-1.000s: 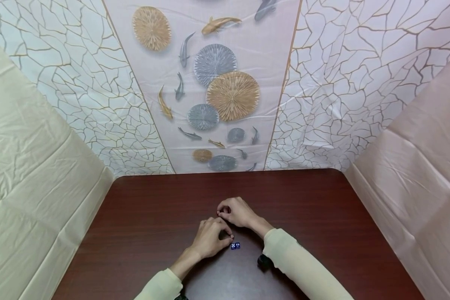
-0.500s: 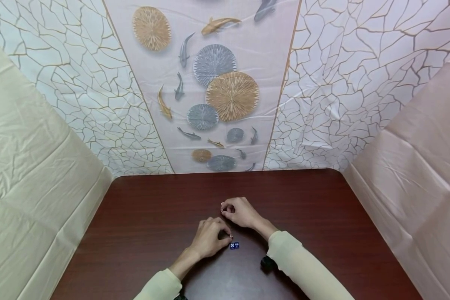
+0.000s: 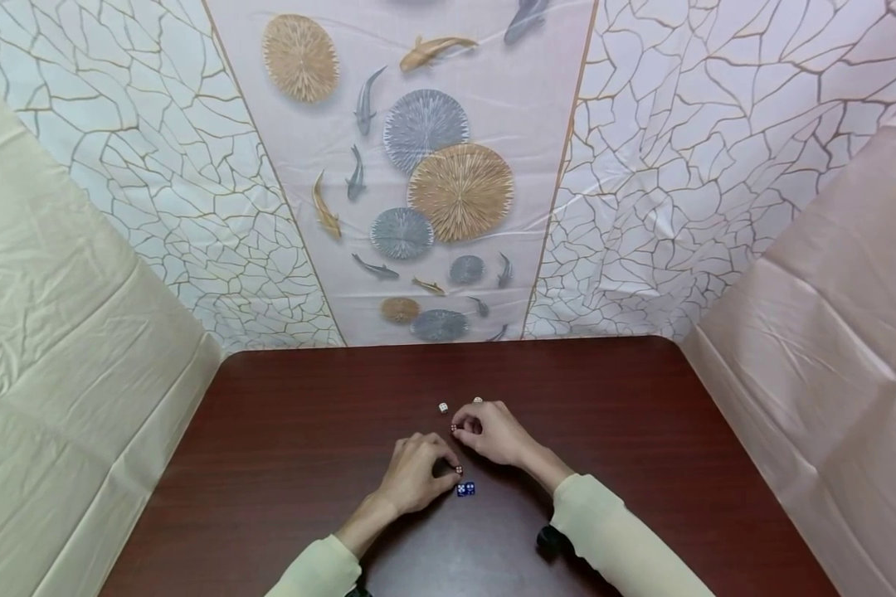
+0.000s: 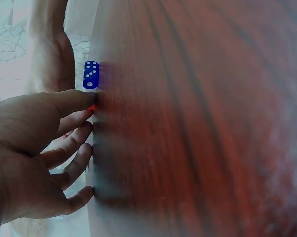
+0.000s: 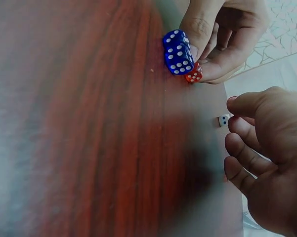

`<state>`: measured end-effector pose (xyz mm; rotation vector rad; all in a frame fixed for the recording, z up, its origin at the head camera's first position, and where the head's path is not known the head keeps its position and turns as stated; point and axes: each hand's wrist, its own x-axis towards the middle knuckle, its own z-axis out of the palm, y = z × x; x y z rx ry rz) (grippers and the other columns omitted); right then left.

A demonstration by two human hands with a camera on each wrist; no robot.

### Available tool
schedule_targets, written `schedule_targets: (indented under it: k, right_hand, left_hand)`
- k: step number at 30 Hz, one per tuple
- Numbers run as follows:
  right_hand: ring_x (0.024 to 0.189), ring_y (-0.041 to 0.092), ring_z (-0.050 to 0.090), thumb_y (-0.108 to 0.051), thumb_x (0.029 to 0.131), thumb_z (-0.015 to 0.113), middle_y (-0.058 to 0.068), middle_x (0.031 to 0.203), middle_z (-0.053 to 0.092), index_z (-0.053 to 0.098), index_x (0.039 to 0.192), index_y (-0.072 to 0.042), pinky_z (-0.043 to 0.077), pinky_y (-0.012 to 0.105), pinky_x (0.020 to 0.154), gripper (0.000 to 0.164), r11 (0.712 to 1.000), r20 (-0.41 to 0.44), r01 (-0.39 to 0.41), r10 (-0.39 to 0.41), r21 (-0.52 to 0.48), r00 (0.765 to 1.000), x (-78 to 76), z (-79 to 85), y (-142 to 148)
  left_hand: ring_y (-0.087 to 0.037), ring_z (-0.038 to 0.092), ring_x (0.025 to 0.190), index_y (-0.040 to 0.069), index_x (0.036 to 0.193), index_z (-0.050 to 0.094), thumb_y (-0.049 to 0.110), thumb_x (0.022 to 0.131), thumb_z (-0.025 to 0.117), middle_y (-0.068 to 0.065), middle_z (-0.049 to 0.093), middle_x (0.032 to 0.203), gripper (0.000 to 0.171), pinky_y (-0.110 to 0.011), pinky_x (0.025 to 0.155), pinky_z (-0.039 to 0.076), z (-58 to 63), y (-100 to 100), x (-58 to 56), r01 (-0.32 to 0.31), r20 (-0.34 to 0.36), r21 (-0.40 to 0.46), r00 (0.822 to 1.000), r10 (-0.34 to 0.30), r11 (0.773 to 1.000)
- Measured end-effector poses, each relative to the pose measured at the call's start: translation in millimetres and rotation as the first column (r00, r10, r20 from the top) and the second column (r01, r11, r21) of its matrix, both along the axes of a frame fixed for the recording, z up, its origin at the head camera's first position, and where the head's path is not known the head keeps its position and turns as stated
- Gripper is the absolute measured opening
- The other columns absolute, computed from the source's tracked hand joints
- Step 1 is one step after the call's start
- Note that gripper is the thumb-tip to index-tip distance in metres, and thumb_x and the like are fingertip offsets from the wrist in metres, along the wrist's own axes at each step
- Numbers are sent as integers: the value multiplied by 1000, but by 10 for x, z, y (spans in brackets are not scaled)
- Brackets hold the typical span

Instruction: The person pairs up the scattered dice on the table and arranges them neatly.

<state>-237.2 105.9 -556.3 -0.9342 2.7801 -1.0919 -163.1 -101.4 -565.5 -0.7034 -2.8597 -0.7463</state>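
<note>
My left hand [image 3: 416, 473] rests low over the table and pinches a red die [image 5: 194, 74] between thumb and forefinger. Just on the near side of it, two blue dice [image 3: 466, 489] sit side by side, close to the left thumb. Farther off, my right hand [image 3: 493, 431] holds another red die [image 3: 454, 428] at its thumb and fingertips; the right wrist view mostly hides that die behind the fingers. Beyond the right hand are two white dice, one white die [image 3: 444, 407] left of the fingers and another white die [image 3: 478, 400] partly covered by the knuckles.
The dark reddish-brown table [image 3: 306, 414] has a glossy top. Pale cloth [image 3: 82, 373] walls off the left side, with similar cloth [image 3: 814, 332] on the right. A patterned curtain [image 3: 448, 274] hangs behind the far edge.
My right hand has shifted right, then slightly nearer, with its red die, uncovering the two white dice behind it. The left hand stays in place on its red die.
</note>
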Motion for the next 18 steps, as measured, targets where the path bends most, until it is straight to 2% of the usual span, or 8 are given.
schedule_targets:
  k: [8, 18]
  right_hand:
    - [70, -3, 57, -12, 101, 84, -8, 81, 71, 83, 107, -12, 50, 19, 67, 6, 1000, 24, -14, 14, -28, 1000, 176, 2, 155]
    - [72, -4, 59, -12, 102, 84, -9, 83, 72, 83, 107, -13, 52, 18, 68, 6, 998, 62, -50, 52, -27, 997, 344, 12, 284]
  left_hand:
    - [-19, 71, 103, 24, 97, 88, 25, 91, 93, 6, 81, 108, 8, -56, 100, 53, -17, -3, 5, -2, -15, 5, 1000, 2, 1000]
    - [-17, 70, 103, 23, 99, 88, 26, 92, 93, 6, 80, 107, 9, -56, 102, 52, -11, 7, -16, -6, 10, 10, 1000, 6, 1000]
